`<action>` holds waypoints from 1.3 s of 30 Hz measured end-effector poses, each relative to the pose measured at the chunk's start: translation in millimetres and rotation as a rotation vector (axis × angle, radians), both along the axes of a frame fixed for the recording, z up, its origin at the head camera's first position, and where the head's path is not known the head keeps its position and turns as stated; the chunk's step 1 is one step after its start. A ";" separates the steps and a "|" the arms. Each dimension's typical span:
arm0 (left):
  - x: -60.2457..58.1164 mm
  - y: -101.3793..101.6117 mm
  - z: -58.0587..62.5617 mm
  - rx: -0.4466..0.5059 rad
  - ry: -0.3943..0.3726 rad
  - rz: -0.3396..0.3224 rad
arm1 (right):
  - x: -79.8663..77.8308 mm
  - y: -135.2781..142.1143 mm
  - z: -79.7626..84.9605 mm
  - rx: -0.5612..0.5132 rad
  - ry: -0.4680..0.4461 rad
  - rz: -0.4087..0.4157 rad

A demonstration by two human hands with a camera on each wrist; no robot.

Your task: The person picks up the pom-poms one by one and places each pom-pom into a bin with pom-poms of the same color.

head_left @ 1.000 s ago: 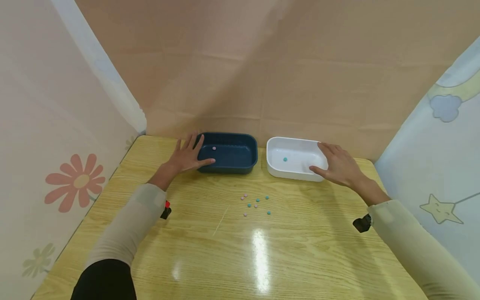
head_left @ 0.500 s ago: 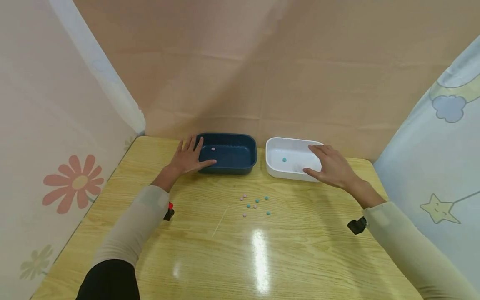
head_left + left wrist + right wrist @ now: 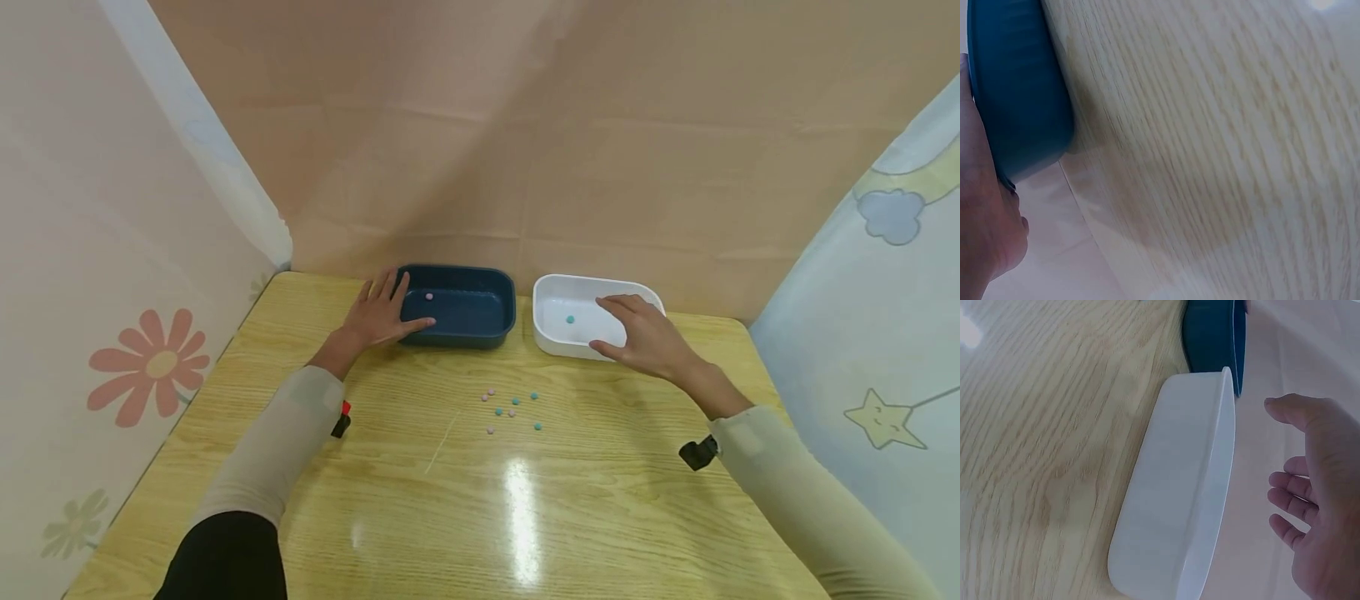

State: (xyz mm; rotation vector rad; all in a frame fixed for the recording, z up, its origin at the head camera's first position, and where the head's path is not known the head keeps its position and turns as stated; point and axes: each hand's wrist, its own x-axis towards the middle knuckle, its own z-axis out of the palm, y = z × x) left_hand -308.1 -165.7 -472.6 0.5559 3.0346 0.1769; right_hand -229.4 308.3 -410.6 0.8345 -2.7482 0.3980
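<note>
My left hand (image 3: pixel 377 317) lies with spread fingers over the left end of a dark blue rectangular tub (image 3: pixel 465 340), thumb along its front rim. One small pink bead (image 3: pixel 429 297) is inside that tub. To the right stands a white tub (image 3: pixel 558 347) with a small teal bead (image 3: pixel 571 319) in it. Above the white tub's right part hovers my right hand (image 3: pixel 647 340), thumb and fingers parted and nothing between them. In the right wrist view this right hand (image 3: pixel 1329 494) is apart from the white tub's rim. The left wrist view shows the blue tub's outer wall (image 3: pixel 1022 81) beside my left hand.
Several loose pink and teal beads (image 3: pixel 513 412) lie on the wooden table (image 3: pixel 420 517) in front of the tubs. A brown paper-like backdrop (image 3: pixel 480 167) rises behind them. Patterned cloth hangs on both sides.
My right hand has moved left, from the white tub's right end to over its inside. The left hand stays almost where it was, and both tubs and the beads have kept their places.
</note>
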 end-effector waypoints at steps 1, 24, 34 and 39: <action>-1.0 0.0 -0.4 -0.007 0.001 0.001 | -0.1 -1.9 -0.7 -0.004 -0.003 0.006; -6.6 1.8 -1.6 -0.074 0.008 0.006 | 7.6 -48.9 -21.2 -0.095 -0.079 0.119; -6.9 0.9 -3.8 -0.107 0.017 0.007 | 9.6 -67.8 -34.3 -0.096 -0.104 0.167; -7.2 1.9 -3.9 -0.113 0.012 0.007 | 11.8 -76.1 -39.6 -0.115 -0.111 0.191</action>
